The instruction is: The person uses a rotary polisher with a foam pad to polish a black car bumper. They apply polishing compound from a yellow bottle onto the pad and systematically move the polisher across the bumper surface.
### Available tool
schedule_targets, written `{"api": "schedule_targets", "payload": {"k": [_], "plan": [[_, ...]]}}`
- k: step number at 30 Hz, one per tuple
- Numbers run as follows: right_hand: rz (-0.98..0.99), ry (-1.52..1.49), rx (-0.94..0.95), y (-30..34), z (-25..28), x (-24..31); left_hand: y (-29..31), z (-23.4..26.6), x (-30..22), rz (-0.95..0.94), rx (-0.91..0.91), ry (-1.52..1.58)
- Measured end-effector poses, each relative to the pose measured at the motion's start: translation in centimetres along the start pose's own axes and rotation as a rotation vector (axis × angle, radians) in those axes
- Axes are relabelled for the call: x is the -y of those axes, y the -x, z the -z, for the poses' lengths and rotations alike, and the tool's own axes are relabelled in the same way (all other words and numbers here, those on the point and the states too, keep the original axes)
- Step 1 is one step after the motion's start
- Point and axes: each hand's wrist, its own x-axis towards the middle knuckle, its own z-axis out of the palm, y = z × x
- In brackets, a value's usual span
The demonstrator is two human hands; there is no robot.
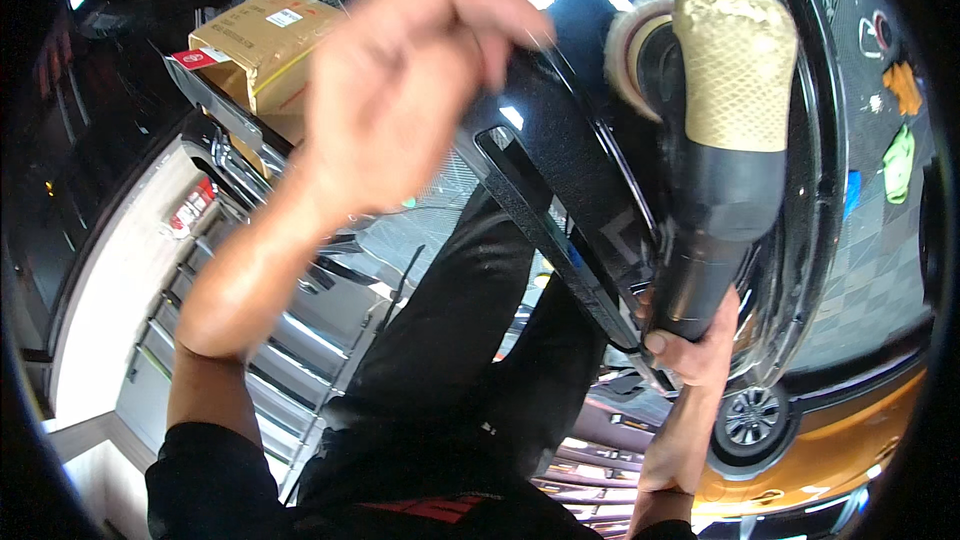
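Note:
My right hand is wrapped round the black handle of a polisher. The tool has a gold, textured head cover, and a pale fluffy pad shows at its left side. Under the polisher lies a glossy black car panel with a long trim strip along its left edge; whether the pad touches the panel I cannot tell. Raised over the panel's upper left edge, my left hand is blurred by motion. Its fingers look loosely bent and apart, with nothing seen in them.
An opened cardboard box stands at the upper left, a red and white card at its flap. Metal rails run along the lower left. On the tiled floor at right lie a green cloth and an orange cloth. An orange car stands at the lower right.

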Motion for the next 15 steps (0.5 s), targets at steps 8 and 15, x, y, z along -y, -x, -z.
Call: {"api": "schedule_targets", "payload": {"k": [8,15], "plan": [[-0.001,0.032,0.111,-1.5,-2.5,3.7,7.6,-11.9,-0.9,0.634,0.093,0.723],[0.011,0.168,0.114,-1.9,-2.9,5.6,6.6,-13.9,-0.5,0.542,-0.073,0.996]]}}
